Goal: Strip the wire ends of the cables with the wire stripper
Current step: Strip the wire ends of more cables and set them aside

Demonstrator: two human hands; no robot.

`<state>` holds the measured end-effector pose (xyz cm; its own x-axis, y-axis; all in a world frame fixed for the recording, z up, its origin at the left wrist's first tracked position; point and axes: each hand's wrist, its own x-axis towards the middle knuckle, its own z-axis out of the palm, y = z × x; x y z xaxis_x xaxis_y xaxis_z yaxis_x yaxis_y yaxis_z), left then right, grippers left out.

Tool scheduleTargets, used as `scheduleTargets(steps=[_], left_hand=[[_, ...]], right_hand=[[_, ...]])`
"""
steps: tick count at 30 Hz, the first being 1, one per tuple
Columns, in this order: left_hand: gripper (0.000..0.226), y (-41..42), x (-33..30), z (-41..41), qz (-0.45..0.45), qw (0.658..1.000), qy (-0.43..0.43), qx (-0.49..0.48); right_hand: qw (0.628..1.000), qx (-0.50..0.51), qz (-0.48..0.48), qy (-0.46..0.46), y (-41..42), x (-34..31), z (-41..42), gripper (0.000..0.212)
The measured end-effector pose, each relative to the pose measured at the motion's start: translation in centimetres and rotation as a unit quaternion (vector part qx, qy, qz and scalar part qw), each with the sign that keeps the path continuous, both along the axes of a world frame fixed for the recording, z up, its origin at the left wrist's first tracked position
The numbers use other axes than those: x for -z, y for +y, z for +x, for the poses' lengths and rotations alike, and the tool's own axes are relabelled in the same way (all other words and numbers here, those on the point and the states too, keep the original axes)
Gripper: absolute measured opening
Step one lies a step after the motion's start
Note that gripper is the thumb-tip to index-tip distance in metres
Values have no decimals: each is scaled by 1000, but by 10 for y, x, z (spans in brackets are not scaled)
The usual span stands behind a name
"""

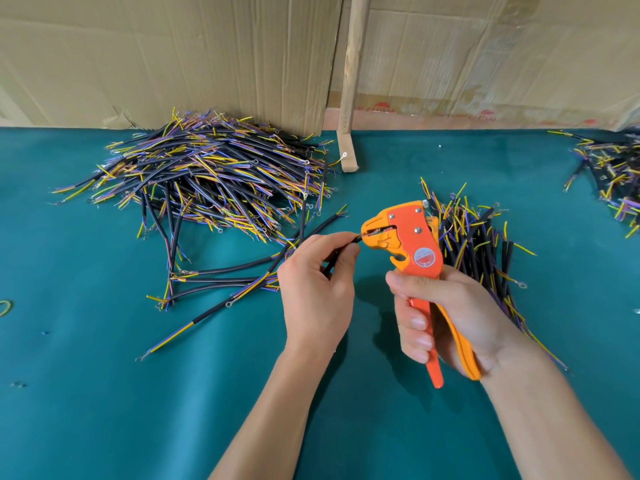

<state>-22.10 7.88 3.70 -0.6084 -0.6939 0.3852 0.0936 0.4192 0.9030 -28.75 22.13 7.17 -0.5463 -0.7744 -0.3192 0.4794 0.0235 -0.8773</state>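
— Orange and yellow, that wire stripper [412, 247]: where is it?

— Upright above the green table [104, 393], right of centre, in the right hand [446, 317]. All the fingers [414, 322] are curled tightly round the two handles, with the thumb side wrapped near the head. The handles stick out below the palm, one orange, one yellow.

— And the left hand [315, 289]?

— It pinches a black cable [341, 249] between thumb and forefinger, close to its end. The other fingers are folded loosely into the palm. The cable runs up and to the right from the pinch, and its tip sits inside the stripper's mouth.

— How does that tip look?

— Thin coloured strands show in the slot of the head, but they are too small to tell bare from covered.

— What else lies on the table?

— A big heap of cables [211, 174] at the back left, black sleeves with yellow, blue and brownish wires fanning out of both ends. A smaller bundle [485, 244] lies just behind the right hand. A third pile [613, 178] sits at the right edge. Cardboard [173, 53] stands behind it all, with a wooden post [349, 81] in front of it.
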Motion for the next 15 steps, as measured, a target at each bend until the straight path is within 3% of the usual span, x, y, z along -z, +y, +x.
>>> scheduleTargets(steps=[2, 5, 12, 15], left_hand=[[13, -2, 1, -1, 21, 1000, 3, -15], [10, -6, 2, 0, 54, 998, 14, -31], [13, -2, 5, -3, 81, 996, 10, -24], [14, -4, 6, -3, 100, 995, 15, -24]], right_hand=[[998, 6, -66, -20, -4, 1, 2, 12], [989, 63, -125, -41, -2, 1, -3, 35], [979, 150, -107, -90, 3, 9, -18, 56], [983, 127, -91, -93, 1, 9, -14, 49]])
